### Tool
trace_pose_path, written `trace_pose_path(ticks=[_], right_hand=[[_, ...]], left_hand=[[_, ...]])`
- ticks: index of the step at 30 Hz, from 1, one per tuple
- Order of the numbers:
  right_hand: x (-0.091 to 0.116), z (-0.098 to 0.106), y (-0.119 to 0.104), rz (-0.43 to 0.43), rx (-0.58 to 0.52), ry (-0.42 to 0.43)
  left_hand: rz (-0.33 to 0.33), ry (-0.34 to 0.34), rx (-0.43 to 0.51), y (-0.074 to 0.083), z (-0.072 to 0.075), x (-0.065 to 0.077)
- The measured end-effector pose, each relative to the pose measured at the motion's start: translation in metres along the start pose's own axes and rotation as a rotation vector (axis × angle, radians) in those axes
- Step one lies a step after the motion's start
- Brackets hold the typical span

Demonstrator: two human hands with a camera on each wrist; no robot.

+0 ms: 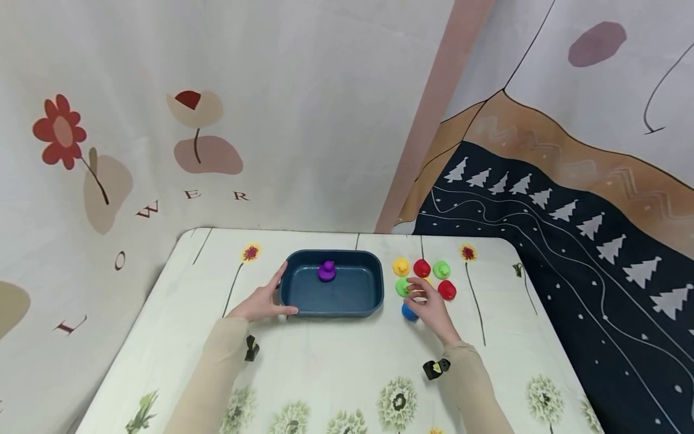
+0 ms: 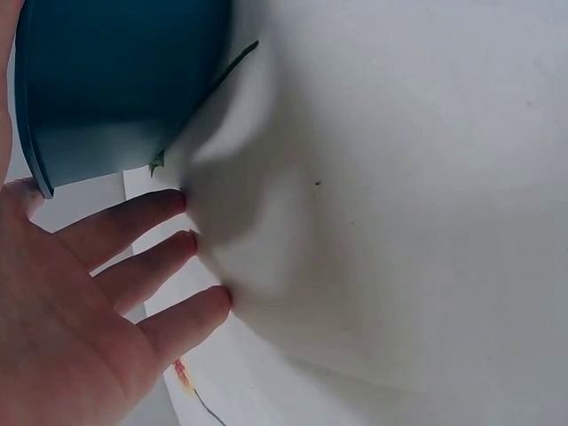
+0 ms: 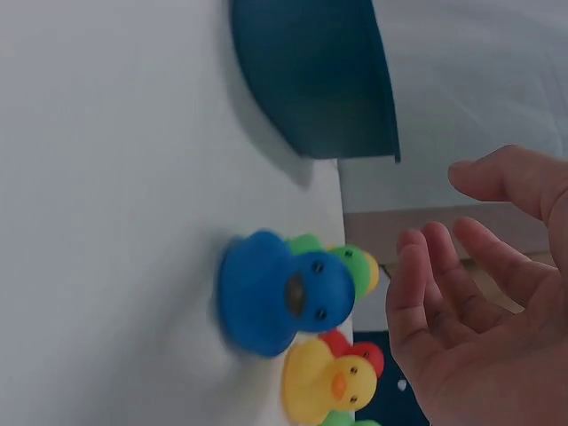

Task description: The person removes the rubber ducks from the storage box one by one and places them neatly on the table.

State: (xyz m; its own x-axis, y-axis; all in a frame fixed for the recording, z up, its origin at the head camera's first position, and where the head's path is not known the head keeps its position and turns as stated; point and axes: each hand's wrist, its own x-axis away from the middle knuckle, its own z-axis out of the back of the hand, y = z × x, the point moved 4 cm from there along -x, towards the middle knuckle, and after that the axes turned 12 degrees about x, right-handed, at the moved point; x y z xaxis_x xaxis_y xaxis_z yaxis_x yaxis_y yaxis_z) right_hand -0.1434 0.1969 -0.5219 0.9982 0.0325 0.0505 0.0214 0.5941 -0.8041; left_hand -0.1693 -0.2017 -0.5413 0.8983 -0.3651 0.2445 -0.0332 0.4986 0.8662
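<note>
A dark blue rectangular tub (image 1: 332,312) stands on the table with a purple rubber duck (image 1: 326,271) inside. My left hand (image 1: 262,302) touches the tub's left end, thumb at the front and index finger toward the back corner. In the left wrist view, its other fingers (image 2: 146,271) are spread and nearly straight, their tips near the tablecloth. My right hand (image 1: 428,304) hovers over a group of ducks right of the tub, fingers loosely bent and holding nothing. Nearest to it is a blue rubber duck (image 3: 288,293), apart from the fingers in the right wrist view.
Around the right hand sit a yellow duck (image 1: 400,266), a red duck (image 1: 422,268), a green duck (image 1: 441,269), a second green duck (image 1: 402,287) and another red duck (image 1: 447,290). Another yellow duck (image 3: 328,386) is partly covered in the head view. A patterned cloth covers the table (image 1: 336,361).
</note>
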Motion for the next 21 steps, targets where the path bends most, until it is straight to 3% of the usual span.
trace_pose_path(ticks=[5,14,21], right_hand=[[-0.005,-0.007,-0.010,-0.017,-0.027,-0.035],[-0.012,-0.030,-0.029,0.032,-0.069,-0.090],[-0.007,-0.039,-0.069,0.093,-0.073,-0.152]], left_hand=[[-0.009,0.000,-0.005,0.000,-0.001,0.000],[-0.013,0.011,0.013,-0.003,-0.002,-0.001],[-0.008,0.022,0.031,-0.006,-0.002,0.000]])
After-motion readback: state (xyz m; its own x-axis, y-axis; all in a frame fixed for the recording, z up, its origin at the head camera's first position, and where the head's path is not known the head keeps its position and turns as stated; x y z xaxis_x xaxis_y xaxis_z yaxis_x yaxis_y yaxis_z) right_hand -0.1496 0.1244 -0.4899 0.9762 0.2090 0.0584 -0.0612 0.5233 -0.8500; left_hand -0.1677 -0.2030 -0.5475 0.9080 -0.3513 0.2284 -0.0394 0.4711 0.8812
